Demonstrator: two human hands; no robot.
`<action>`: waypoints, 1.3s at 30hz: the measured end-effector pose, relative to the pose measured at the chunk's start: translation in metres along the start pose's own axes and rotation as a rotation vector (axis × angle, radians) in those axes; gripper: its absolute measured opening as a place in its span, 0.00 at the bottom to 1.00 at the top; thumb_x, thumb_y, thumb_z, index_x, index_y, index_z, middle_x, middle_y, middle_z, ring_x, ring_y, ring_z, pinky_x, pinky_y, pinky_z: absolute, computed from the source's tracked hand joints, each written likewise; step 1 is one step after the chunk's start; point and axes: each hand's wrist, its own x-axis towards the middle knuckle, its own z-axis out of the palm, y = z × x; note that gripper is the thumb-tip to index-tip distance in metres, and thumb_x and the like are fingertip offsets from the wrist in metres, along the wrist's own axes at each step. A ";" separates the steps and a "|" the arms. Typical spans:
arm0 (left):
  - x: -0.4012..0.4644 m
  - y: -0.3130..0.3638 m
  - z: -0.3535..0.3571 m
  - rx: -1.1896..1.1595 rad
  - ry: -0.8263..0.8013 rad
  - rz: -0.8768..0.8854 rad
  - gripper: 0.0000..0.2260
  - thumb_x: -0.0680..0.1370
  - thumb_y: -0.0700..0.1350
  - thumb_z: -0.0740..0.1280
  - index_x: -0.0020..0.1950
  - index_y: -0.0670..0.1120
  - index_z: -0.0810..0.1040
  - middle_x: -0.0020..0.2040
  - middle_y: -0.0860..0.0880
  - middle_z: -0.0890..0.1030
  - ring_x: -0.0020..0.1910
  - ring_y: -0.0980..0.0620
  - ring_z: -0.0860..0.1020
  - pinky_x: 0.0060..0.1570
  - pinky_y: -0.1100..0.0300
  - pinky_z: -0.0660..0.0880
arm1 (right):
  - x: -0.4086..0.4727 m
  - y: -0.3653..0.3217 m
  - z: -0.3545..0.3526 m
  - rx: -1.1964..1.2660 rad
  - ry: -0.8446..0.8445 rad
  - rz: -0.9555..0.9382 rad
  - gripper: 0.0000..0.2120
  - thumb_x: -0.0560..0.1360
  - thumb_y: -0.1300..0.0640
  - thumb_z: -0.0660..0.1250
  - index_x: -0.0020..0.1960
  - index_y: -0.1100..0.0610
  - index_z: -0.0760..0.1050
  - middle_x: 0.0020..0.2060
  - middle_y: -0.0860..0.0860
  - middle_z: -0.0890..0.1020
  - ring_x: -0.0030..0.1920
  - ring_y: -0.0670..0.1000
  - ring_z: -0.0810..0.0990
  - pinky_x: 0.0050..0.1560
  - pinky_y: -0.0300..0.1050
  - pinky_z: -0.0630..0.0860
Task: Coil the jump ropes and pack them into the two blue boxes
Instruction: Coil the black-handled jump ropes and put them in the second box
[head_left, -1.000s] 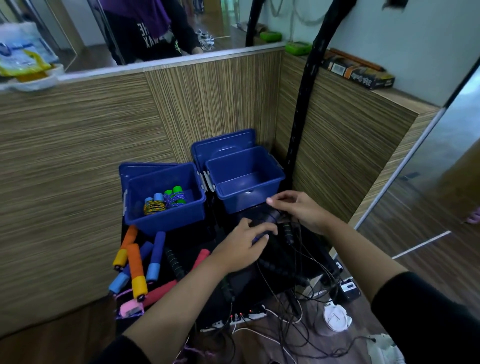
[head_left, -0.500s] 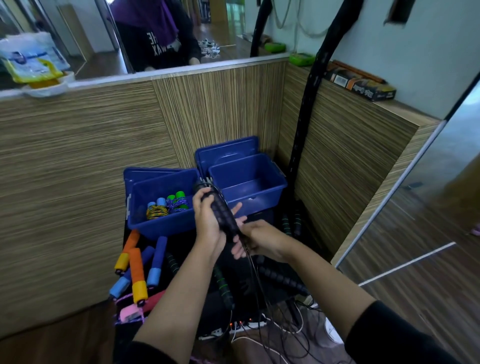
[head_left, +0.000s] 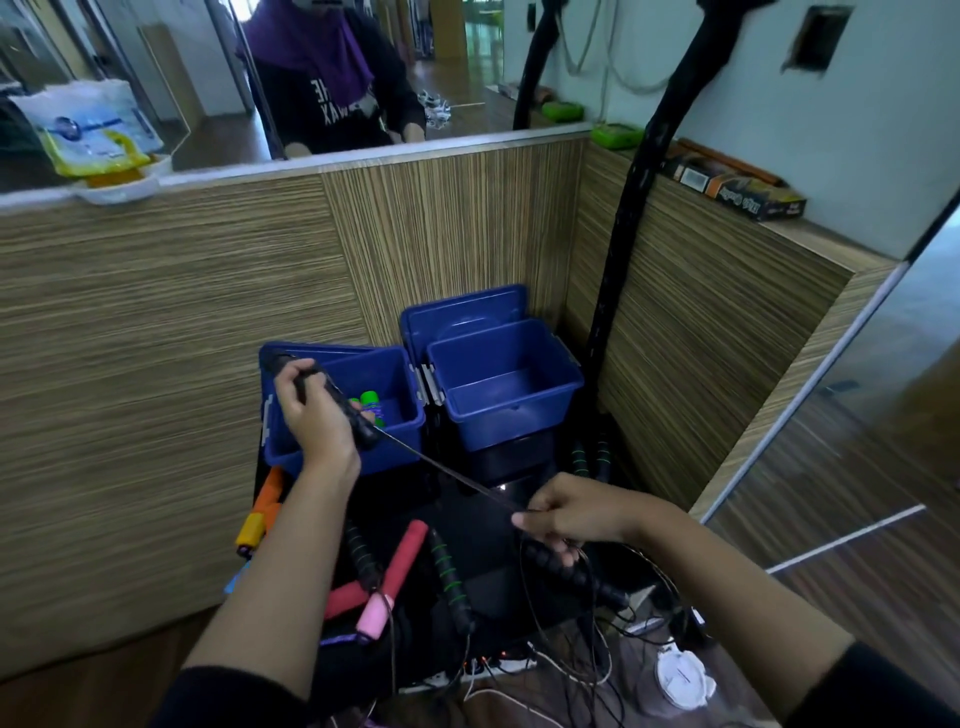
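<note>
Left hand (head_left: 317, 415) gripping black jump-rope handles (head_left: 332, 400) above the left blue box (head_left: 389, 452). Right hand (head_left: 576, 512) pinching the thin black cord (head_left: 441, 465), stretched taut between both hands. Right blue box (head_left: 511, 415) just beside, holding nothing visible; coloured handles (head_left: 400, 566) near the black surface's front edge.

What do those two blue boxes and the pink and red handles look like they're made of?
The two blue boxes: probably moulded plastic, with smooth, faintly glossy walls and clip latches. The pink and red handles: likely soft foam, being matte, thick and rounded.
</note>
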 end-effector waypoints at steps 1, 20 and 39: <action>0.005 0.005 -0.001 0.019 0.018 0.040 0.09 0.74 0.43 0.58 0.43 0.58 0.72 0.45 0.44 0.72 0.28 0.48 0.70 0.26 0.58 0.70 | -0.003 -0.004 0.001 0.027 -0.040 0.009 0.19 0.79 0.48 0.61 0.33 0.56 0.69 0.25 0.51 0.74 0.26 0.47 0.77 0.32 0.38 0.72; 0.045 0.014 -0.036 0.747 -0.096 0.714 0.09 0.79 0.43 0.61 0.57 0.48 0.76 0.46 0.39 0.75 0.41 0.43 0.74 0.44 0.53 0.71 | -0.050 -0.056 -0.055 -0.480 0.561 -0.386 0.10 0.75 0.43 0.62 0.44 0.48 0.74 0.32 0.48 0.78 0.33 0.47 0.77 0.37 0.44 0.74; -0.045 -0.042 -0.046 1.214 -1.264 0.745 0.38 0.76 0.68 0.34 0.76 0.49 0.59 0.68 0.45 0.72 0.63 0.44 0.74 0.59 0.54 0.71 | -0.042 -0.039 -0.060 -0.529 0.636 -0.469 0.12 0.77 0.40 0.54 0.48 0.45 0.72 0.42 0.43 0.77 0.45 0.46 0.77 0.45 0.54 0.76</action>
